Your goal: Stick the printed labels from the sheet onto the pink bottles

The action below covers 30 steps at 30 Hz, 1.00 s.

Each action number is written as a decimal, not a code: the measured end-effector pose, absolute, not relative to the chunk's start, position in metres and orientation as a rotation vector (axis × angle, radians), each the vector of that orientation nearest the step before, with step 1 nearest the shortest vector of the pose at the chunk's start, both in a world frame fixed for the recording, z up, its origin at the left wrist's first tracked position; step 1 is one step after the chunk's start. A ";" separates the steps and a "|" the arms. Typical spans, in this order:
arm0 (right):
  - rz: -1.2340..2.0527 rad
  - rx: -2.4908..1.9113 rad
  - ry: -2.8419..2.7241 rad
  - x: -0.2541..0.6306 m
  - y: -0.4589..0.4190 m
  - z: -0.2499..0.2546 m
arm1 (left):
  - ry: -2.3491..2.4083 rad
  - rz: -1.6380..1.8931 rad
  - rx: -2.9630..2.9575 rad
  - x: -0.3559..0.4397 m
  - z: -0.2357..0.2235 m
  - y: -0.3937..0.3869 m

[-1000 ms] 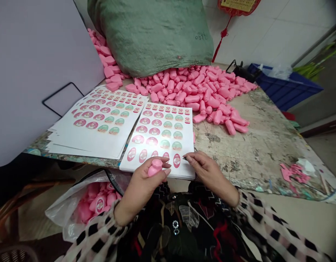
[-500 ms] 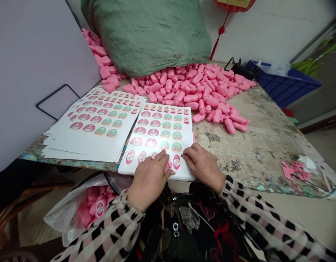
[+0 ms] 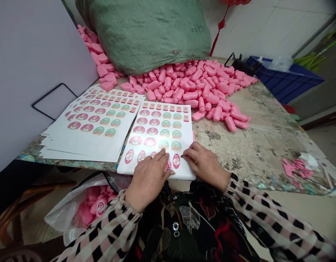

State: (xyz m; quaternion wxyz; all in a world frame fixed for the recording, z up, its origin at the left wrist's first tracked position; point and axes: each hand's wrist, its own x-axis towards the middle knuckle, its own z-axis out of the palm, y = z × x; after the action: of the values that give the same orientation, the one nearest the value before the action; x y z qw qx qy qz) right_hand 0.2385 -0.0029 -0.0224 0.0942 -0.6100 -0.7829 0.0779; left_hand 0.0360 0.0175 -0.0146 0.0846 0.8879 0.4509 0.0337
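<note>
A stack of sticker sheets (image 3: 154,172) lies at the table's front edge, printed with rows of pink and green labels. My left hand (image 3: 149,178) rests on its lower part, fingers curled over a small pink plastic bottle (image 3: 167,166) that is mostly hidden beneath them. To its right, my right hand (image 3: 204,163) is closed in a pinch at the sheet's right edge. A small dark pointed tip (image 3: 182,156) juts from its fingers; the rest of that tool is hidden. The tip is beside an oval pink sticker (image 3: 176,161) at the bottom right of the sheet.
Another pile of sticker sheets (image 3: 83,145) lies to the left. Pink plastic bottles (image 3: 195,85) heap behind, below a green sack (image 3: 154,32). A clear bag (image 3: 64,218) of labelled pink pieces hangs below the edge. Pink scraps (image 3: 297,168) lie right; a blue crate (image 3: 288,82) stands beyond.
The view has tilted and shifted slightly. Both hands stay almost in place on the sheet, with the dark tip still beside the oval sticker.
</note>
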 end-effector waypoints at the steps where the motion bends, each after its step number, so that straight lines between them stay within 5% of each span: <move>1: 0.222 -1.810 -2.329 0.238 -0.003 -0.022 | 1.329 0.100 2.646 0.035 -0.015 0.018; 30: 0.403 -1.888 -1.913 0.212 -0.040 -0.036 | 1.285 0.083 2.687 0.033 -0.020 0.020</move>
State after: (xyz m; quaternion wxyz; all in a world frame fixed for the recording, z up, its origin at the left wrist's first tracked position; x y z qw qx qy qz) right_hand 0.2120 -0.0403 -0.0364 0.2101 -0.6792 -0.6881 0.1450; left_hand 0.0328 0.0197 -0.0199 0.0807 0.8988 0.4299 0.0278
